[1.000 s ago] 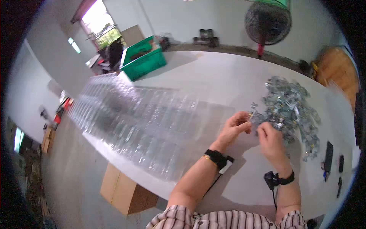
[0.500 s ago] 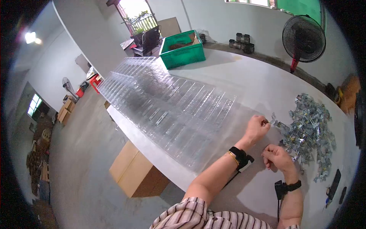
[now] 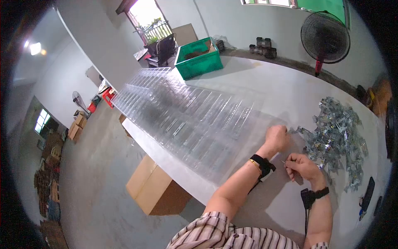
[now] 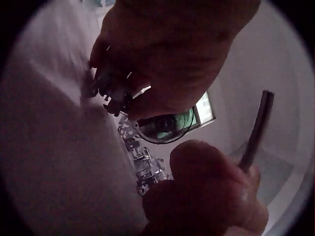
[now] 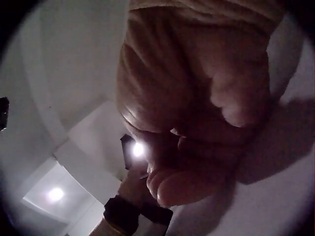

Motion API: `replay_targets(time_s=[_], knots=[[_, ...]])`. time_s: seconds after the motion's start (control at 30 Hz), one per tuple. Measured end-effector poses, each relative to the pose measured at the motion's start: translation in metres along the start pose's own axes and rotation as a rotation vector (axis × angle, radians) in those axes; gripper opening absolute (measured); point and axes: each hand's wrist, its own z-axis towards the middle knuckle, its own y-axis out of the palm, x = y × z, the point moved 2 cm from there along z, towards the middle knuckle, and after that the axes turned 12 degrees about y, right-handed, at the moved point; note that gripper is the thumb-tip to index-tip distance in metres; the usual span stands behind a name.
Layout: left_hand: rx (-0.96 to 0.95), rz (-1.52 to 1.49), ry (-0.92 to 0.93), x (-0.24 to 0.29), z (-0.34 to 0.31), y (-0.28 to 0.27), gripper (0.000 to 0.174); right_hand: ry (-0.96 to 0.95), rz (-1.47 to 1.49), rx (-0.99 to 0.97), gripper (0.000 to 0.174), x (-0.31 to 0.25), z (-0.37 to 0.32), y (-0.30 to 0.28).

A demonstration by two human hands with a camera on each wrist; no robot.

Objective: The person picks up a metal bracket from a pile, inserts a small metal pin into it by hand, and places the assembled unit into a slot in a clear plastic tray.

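Observation:
Beside the pile of small grey, shiny parts point(image 3: 336, 133), the left hand point(image 3: 277, 139) is over the table with curled fingers. In the left wrist view that hand point(image 4: 167, 54) holds small dark clip-like parts point(image 4: 110, 98) at its fingertips. Nearer the body, the right hand point(image 3: 302, 167) is curled; in the left wrist view the same hand point(image 4: 206, 191) pinches a thin, straight strip point(image 4: 258, 130). The right wrist view shows the right hand point(image 5: 192, 88) with folded fingers, its grip mostly hidden.
Clear trays or sheets with rectangular cells point(image 3: 199, 120) cover the table's left half. A green crate point(image 3: 199, 64) stands at the back. Dark tools point(image 3: 367, 193) lie at the right edge, a fan point(image 3: 325, 37) stands behind, and a cardboard box point(image 3: 155, 186) sits below the table edge.
The view has swung left since the first frame. The hands are a little farther apart than then, and a thin strip now shows at the right fingertips.

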Motion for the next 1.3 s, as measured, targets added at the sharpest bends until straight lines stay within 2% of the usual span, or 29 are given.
replay_targets(time_s=[0.07,0.23,0.43,0.5,0.73,0.8,0.87,1.0,1.07,1.3], knots=[[0.170,0.067,0.066,-0.007,0.000,0.002,0.027,-0.021,-0.010,0.007,0.019,0.000,-0.001,-0.002],[0.117,0.128,0.101,-0.007,0.001,0.003,0.023,-0.031,0.022,-0.023,0.015,0.006,0.002,-0.007],[0.194,0.200,0.099,-0.002,0.001,-0.007,0.024,-0.053,0.039,-0.047,0.016,0.012,0.006,-0.012],[0.294,0.236,0.161,0.010,-0.002,-0.026,0.024,-0.060,0.031,-0.019,0.017,0.008,0.002,-0.009],[0.257,0.184,0.076,0.026,0.011,-0.107,0.028,-0.064,0.104,-0.064,0.017,0.012,0.006,-0.012],[0.223,0.269,-0.019,0.010,0.017,-0.135,0.029,-0.072,0.098,-0.060,0.017,0.007,0.002,-0.009],[0.329,0.449,0.012,-0.012,0.018,-0.166,0.027,-0.077,0.097,-0.056,0.017,0.005,0.000,-0.008],[0.316,0.542,-0.141,-0.075,0.005,-0.233,0.027,-0.100,0.108,-0.063,0.017,0.012,0.008,-0.012],[0.333,0.585,-0.220,-0.077,-0.018,-0.258,0.023,-0.117,0.100,-0.058,0.017,0.013,0.011,-0.013],[0.245,0.687,-0.377,-0.153,-0.046,-0.298,0.031,-0.072,0.119,-0.070,0.016,0.005,0.003,-0.007]])
